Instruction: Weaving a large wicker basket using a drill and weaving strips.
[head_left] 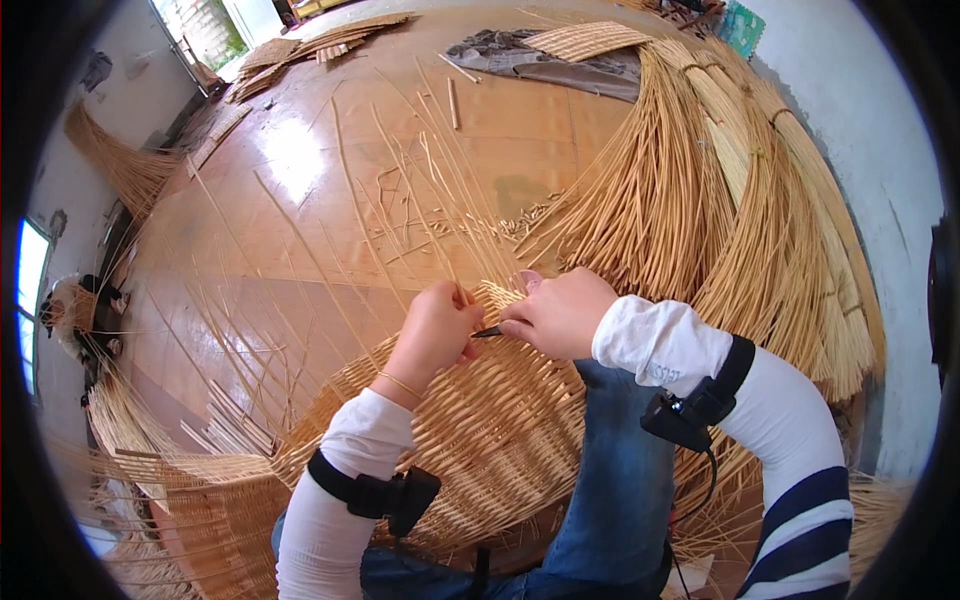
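Note:
A woven wicker basket leans across my lap, with long unwoven rods standing up from its far rim. At that rim my left hand is closed, its fingers pinching a wicker rod. Just to its right, my right hand grips a small dark pointed tool; its tip points left toward my left fingers. The tool's handle is hidden in the right palm, so I cannot tell whether it is a knife or an awl. Both hands are close together over the weave.
Large bundles of wicker rods lie along the right wall. Short offcuts litter the floor beyond the basket. A grey cloth lies farther back. Another woven piece stands at lower left. Another person sits at far left.

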